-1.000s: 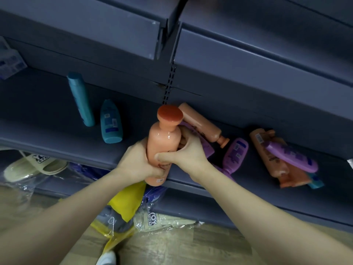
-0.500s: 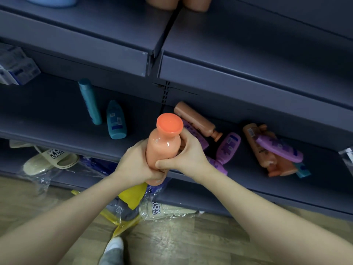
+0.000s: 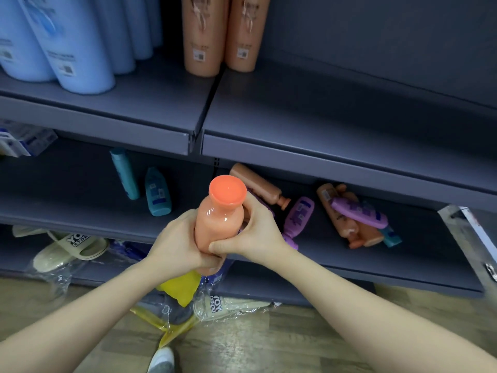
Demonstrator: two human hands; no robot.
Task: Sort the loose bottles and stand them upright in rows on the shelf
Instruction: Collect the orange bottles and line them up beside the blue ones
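Hands: left hand (image 3: 178,244) & right hand (image 3: 251,232) both gripping orange bottle (image 3: 219,219), upright.
Bottle: hovering below upper shelf (image 3: 336,122).
Tip: prob. lifting straight, setting beside standing peach bottles (image 3: 223,33).

Dark grey-blue metal shelving unit (image 3: 349,168) fills view, three tiers. Upper shelf (image 3: 309,111) made of two boards, seam at centre; slotted upright (image 3: 216,161) shows just below seam. Back panel (image 3: 376,36) plain, same colour. Middle shelf (image 3: 53,200) shadowed under upper one. Bottom shelf (image 3: 269,288) sits low, near floor. Floor (image 3: 282,343) wood-look planks, brown-grey, faint sheen. Bagged slippers (image 3: 67,250) on bottom shelf, left.
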